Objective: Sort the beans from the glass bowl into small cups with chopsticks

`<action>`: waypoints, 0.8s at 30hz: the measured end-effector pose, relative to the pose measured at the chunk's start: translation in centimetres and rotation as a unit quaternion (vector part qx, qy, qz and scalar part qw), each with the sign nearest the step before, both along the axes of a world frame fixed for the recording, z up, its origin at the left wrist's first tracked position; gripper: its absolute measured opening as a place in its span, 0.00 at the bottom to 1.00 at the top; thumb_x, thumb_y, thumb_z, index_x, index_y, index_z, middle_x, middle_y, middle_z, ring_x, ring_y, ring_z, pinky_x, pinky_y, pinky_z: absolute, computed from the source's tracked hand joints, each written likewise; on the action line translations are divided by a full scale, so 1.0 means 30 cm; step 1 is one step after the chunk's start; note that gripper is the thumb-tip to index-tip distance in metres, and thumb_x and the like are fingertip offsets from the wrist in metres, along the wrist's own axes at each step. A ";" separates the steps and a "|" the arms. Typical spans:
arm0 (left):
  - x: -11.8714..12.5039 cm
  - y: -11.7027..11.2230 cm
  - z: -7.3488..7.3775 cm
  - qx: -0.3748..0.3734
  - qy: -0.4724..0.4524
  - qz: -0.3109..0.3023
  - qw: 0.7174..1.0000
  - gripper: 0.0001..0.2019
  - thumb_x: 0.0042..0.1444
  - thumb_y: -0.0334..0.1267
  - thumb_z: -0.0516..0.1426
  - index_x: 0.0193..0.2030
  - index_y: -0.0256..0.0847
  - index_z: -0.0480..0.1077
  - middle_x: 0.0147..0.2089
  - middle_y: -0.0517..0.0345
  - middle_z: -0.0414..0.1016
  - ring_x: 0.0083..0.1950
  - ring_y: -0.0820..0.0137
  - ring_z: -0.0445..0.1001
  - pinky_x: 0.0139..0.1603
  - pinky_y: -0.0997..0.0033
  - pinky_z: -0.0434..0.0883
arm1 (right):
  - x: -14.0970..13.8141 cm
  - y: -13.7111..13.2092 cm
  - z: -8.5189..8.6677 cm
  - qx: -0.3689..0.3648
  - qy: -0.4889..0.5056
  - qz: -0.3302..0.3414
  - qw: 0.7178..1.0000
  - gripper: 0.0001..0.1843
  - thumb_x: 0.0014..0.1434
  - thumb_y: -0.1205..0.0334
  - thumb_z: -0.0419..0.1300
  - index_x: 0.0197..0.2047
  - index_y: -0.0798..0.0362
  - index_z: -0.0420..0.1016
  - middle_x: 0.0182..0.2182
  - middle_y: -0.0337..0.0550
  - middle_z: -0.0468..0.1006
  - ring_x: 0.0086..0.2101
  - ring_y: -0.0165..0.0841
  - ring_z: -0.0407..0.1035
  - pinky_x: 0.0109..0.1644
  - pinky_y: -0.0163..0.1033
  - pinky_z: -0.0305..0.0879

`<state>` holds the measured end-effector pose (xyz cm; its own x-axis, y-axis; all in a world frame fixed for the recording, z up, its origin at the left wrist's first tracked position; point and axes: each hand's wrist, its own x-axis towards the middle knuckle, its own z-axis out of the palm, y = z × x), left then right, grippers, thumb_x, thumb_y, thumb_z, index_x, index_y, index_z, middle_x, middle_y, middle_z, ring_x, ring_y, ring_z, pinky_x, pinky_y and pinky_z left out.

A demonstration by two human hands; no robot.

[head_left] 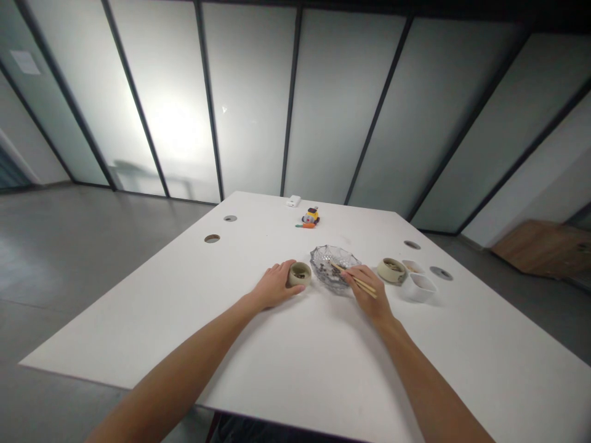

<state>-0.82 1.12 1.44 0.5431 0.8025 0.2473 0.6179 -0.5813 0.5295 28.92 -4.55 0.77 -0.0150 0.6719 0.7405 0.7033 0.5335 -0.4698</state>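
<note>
My left hand (277,284) is wrapped round the side of a small pale-green cup (300,275), which stands on the table with a little dark stuff inside. In my right hand (370,295) is a pair of wooden chopsticks (357,282). Their tips reach into a clear faceted glass bowl (322,261), just right of the cup. Small dark pieces (333,271) lie in the bowl, too small to name. My right fingers hide part of the bowl's near right rim.
Right of my right hand stand a larger pale-green round container (391,271) and white square containers (419,288). Farther back on the white table (258,381) are a yellow toy vehicle (311,215), an orange carrot-shaped thing (305,226) and a white object (293,201). Round holes pierce the tabletop.
</note>
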 end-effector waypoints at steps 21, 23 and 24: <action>0.001 0.001 -0.004 -0.011 -0.001 0.011 1.000 0.32 0.64 0.52 0.65 0.71 0.47 0.65 0.66 0.44 0.78 0.65 0.45 0.76 0.66 0.42 0.72 | 0.005 -0.071 0.097 0.048 0.002 -0.065 0.997 0.25 0.75 0.38 0.58 0.36 0.45 0.82 0.32 0.45 0.82 0.35 0.41 0.75 0.42 0.48 0.72; 0.002 -0.001 0.000 -0.011 -0.003 0.009 1.000 0.31 0.64 0.52 0.65 0.70 0.47 0.65 0.66 0.44 0.78 0.65 0.45 0.76 0.66 0.43 0.72 | 0.020 -0.063 0.090 0.039 0.001 -0.071 0.997 0.26 0.74 0.36 0.57 0.35 0.45 0.82 0.31 0.45 0.82 0.34 0.41 0.74 0.42 0.48 0.72; 0.002 -0.002 0.002 -0.011 -0.002 0.008 1.000 0.31 0.64 0.51 0.65 0.70 0.47 0.66 0.66 0.44 0.78 0.65 0.45 0.76 0.66 0.43 0.72 | 0.025 -0.058 0.087 0.035 0.002 -0.074 0.997 0.27 0.74 0.36 0.57 0.34 0.46 0.82 0.30 0.44 0.82 0.34 0.41 0.74 0.42 0.48 0.72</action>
